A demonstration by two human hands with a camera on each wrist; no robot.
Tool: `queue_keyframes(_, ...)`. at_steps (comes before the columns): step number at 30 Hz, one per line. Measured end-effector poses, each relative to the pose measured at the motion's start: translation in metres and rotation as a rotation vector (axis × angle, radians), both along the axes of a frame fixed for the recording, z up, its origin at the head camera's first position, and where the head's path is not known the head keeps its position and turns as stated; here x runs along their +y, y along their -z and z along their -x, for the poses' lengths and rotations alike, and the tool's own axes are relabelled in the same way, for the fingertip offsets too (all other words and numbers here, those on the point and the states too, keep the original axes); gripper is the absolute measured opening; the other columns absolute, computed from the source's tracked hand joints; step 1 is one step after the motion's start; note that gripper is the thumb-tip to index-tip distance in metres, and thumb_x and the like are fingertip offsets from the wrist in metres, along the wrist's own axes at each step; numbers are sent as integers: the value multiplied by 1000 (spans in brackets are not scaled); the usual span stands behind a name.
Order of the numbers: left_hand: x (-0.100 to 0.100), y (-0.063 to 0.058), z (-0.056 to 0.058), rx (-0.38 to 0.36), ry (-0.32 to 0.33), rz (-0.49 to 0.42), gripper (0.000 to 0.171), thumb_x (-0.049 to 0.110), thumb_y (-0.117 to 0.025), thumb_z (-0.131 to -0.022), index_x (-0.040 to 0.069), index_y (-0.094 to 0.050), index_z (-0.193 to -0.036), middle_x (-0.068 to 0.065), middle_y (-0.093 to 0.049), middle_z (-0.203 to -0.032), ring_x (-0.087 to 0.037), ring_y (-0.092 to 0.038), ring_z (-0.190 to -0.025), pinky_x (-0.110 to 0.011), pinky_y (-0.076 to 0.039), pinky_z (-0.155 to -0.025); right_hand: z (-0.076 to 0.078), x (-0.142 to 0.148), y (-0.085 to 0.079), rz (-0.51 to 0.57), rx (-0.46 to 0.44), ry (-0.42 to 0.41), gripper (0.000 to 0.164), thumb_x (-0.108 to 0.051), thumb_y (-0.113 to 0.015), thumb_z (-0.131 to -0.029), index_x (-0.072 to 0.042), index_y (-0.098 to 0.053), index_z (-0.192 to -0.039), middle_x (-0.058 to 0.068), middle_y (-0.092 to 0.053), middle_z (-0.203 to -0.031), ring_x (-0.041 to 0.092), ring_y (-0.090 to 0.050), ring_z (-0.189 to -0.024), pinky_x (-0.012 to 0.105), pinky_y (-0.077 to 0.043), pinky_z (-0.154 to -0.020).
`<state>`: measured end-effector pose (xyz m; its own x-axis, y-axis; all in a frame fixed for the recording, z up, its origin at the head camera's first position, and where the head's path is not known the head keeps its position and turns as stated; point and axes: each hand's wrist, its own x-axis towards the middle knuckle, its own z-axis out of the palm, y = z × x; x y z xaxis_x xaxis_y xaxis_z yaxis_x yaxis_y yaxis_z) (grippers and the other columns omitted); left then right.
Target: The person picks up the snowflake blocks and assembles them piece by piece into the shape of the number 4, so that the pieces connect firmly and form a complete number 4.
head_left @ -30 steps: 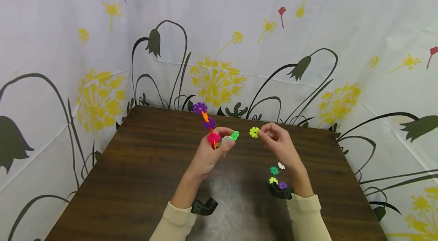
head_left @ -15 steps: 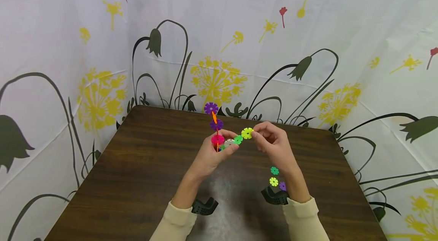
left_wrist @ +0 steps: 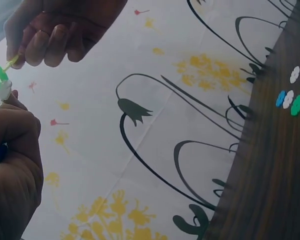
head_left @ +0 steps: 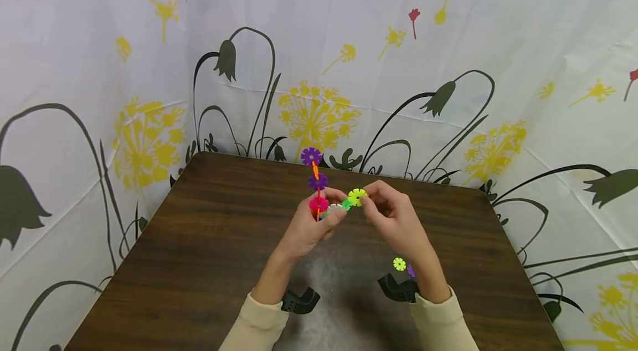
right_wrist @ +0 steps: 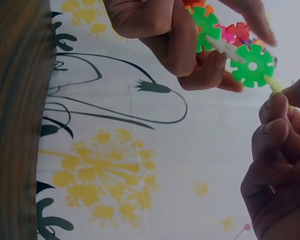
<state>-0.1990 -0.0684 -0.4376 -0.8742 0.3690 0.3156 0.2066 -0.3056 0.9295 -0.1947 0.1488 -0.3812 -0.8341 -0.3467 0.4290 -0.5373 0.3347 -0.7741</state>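
My left hand (head_left: 304, 232) holds a chain of notched plastic discs between thumb and fingers. The chain's upper part, with a purple disc (head_left: 311, 156) on top and a pink disc (head_left: 318, 205) lower down, stands upright above the hand. Its other end points right, with a white disc and then a green disc (right_wrist: 252, 66). My right hand (head_left: 396, 218) pinches a yellow disc (head_left: 356, 197) by its edge. In the right wrist view the yellow disc is edge-on, right at the green disc's rim. The left fingers hide part of the chain.
On the dark wooden table (head_left: 224, 240) lie a loose yellow disc (head_left: 399, 264) and a purple disc (head_left: 411, 271), partly behind the right wrist. More loose discs show in the left wrist view, among them a green disc (left_wrist: 297, 105). A patterned curtain (head_left: 319, 35) hangs behind the table.
My right hand has moved left, bringing the yellow disc from apart to the green disc's edge. The left hand has shifted slightly right, and the leaning chain has swung upright.
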Motion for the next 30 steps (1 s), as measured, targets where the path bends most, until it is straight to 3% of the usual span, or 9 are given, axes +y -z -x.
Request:
queue_keyframes(8,-3,-3,-1,-7,-27,-146,8,6,-59,-107,6,-55,-115,6,-43,-68,-9,-31,-51,-18,-31,-46,-2,-6,-1,-33,54,5,9,-9,-63,-108,-15,-69,-107,-1,-61,-73,11,-52,-59,26,-43,-50)
queue_keyframes(14,-3,-2,-2,0,-20,-191,14,15,-65,-107,5,-55,-110,6,-43,-68,-8,-31,-50,-17,-32,-45,-6,-13,5,25,58,28,9,-8,-63,-108,-14,-69,-109,0,-61,-74,13,-54,-61,27,-46,-52)
queue_keyframes(18,-2,-2,-2,-12,-27,-194,18,17,-67,-106,4,-55,-109,7,-44,-69,-7,-32,-49,-18,-31,-45,-8,-17,7,55,59,22,8,-7,-62,-108,-12,-68,-108,1,-60,-73,13,-53,-60,27,-47,-52)
queue_keyframes(24,-4,-1,0,-24,-16,-159,10,13,-64,-108,9,-56,-112,7,-44,-70,-7,-32,-50,-23,-27,-46,-6,-15,6,33,22,30,8,-8,-63,-107,-14,-67,-104,0,-59,-72,12,-51,-60,26,-44,-52)
queue_keyframes(30,-6,3,5,-55,-28,-37,26,17,-65,-109,4,-59,-130,3,-56,-77,-10,-52,-61,-20,-50,-58,-4,-12,9,11,-24,2,5,-10,-63,-108,-13,-66,-110,2,-61,-75,19,-59,-67,28,-51,-59)
